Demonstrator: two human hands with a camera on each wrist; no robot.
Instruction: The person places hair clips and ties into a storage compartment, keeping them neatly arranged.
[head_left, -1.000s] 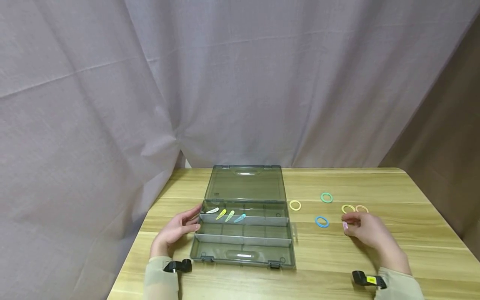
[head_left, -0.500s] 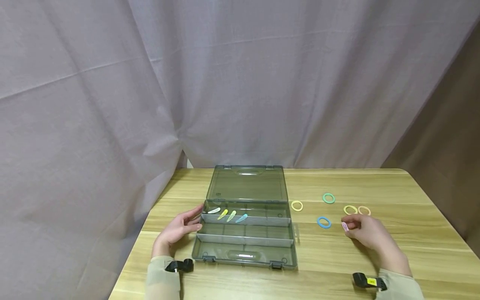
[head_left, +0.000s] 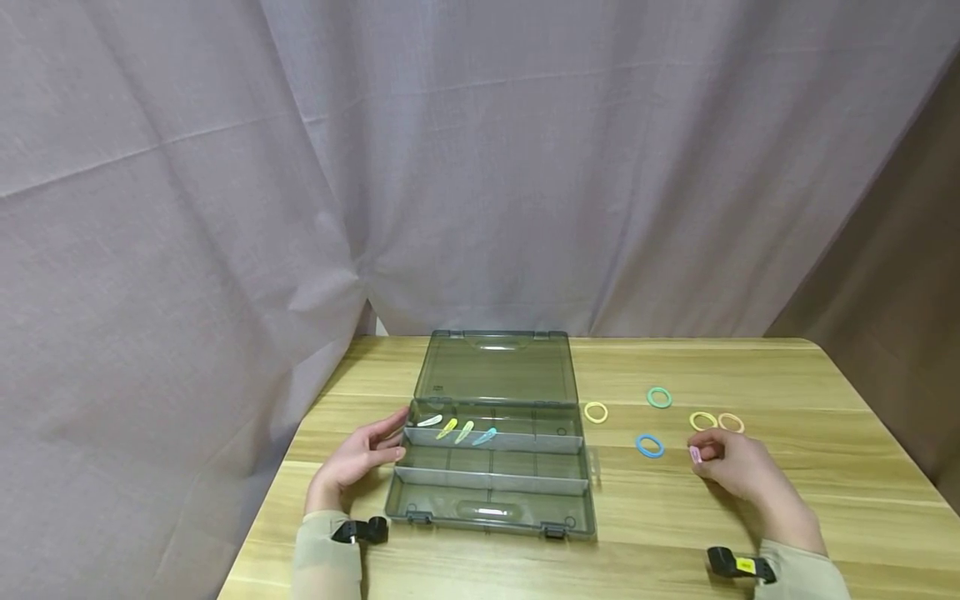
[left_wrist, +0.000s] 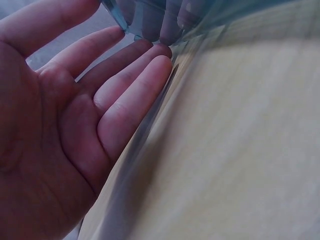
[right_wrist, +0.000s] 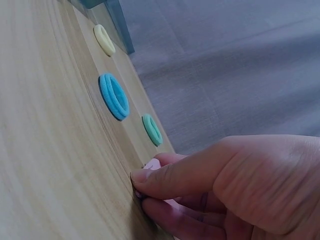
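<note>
My right hand (head_left: 738, 465) pinches a small pink hair clip (head_left: 695, 455) between thumb and fingers, low over the table right of the box. In the right wrist view, much of this pink clip (right_wrist: 152, 164) is hidden by the thumb. At the left side of an open smoky plastic box (head_left: 491, 529), my left hand (head_left: 352, 462) rests its extended fingers against the wall, thumb near the rim. White (head_left: 430, 421), yellow (head_left: 447, 428), pale green (head_left: 464, 432) and blue (head_left: 485, 436) snap hair clips lie in a row in the box's back compartment, some overlapping the divider.
Hair ties lie on the wooden table: yellow (head_left: 596, 412), green (head_left: 659, 397), blue (head_left: 649, 446), another yellow (head_left: 702, 421) and peach (head_left: 731, 423). The last two are just beyond my right hand. The box lid (head_left: 497, 371) lies back towards the grey curtain (head_left: 480, 167).
The pink hair clip turns slightly in my right fingers, which shift a little. My left hand keeps its place on the box. The whole view drifts slightly.
</note>
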